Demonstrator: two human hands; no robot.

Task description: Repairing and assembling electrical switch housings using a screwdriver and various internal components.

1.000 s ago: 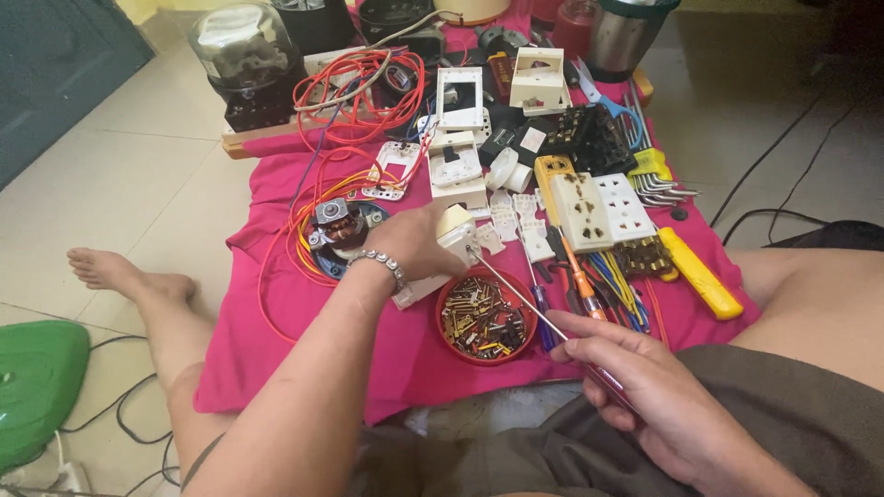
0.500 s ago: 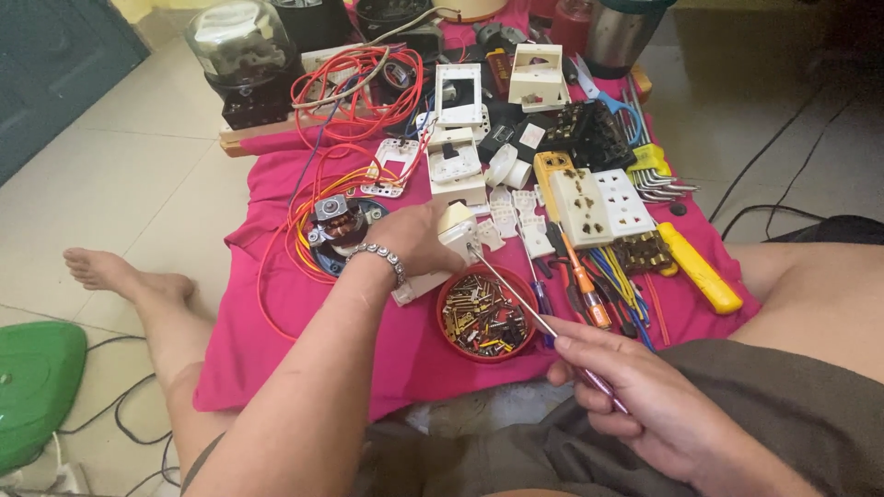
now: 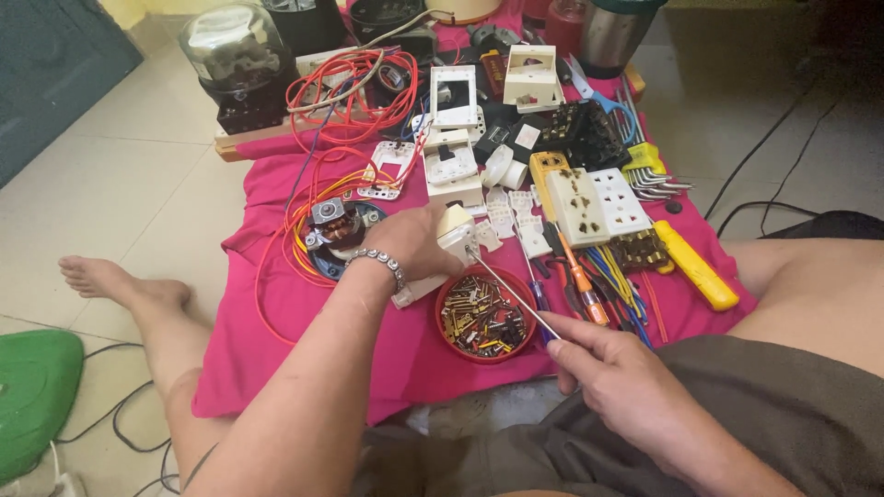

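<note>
My left hand [image 3: 416,241], with a metal bracelet on the wrist, grips a white switch box [image 3: 448,250] that rests on the pink cloth [image 3: 304,340]. My right hand [image 3: 615,370] holds a screwdriver [image 3: 512,291] by its handle. Its thin metal shaft slants up to the left and the tip touches the top of the box. Just below the shaft sits a red round lid [image 3: 485,314] filled with several small screws.
Spread over the cloth are coiled orange wire [image 3: 345,85], a small motor [image 3: 333,226], white socket plates [image 3: 597,202], a yellow tool [image 3: 695,265], loose screwdrivers [image 3: 577,274] and hex keys [image 3: 652,179]. A glass-domed meter [image 3: 234,64] stands at the back left. My bare legs flank the cloth.
The screwdriver tip has moved up onto the white switch box. My left hand stays closed on the box. The view has shifted slightly.
</note>
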